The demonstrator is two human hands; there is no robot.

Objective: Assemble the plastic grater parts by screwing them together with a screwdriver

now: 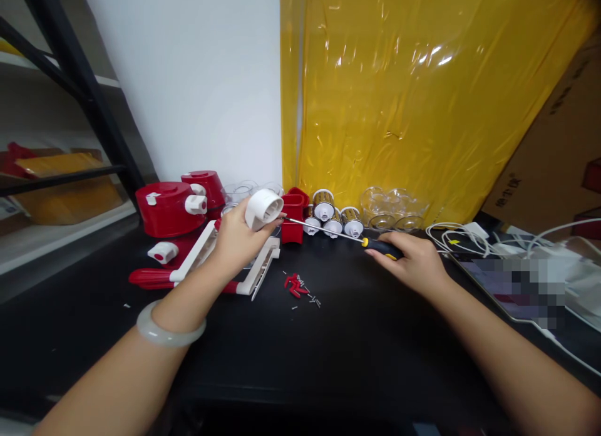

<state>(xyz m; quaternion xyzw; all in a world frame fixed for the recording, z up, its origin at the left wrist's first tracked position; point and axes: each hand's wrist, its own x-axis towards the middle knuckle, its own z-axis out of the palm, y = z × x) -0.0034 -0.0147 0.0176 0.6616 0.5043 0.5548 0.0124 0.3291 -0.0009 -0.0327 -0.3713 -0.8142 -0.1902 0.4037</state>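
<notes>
My left hand (237,238) is closed round a white round plastic part (263,208), held above a white and red frame (211,260) lying on the black table (291,348). My right hand (410,260) grips the black and yellow handle of a screwdriver (350,237). Its thin metal shaft points left and its tip touches the white part. A pale bangle sits on my left wrist.
Small red clips and tiny screws (298,285) lie between my hands. Red housings (171,207), a red block (293,217), three metal drum cylinders (333,220) and clear plastic cups (394,210) line the back. White cables (462,235) and a tablet lie at right. A shelf stands at left.
</notes>
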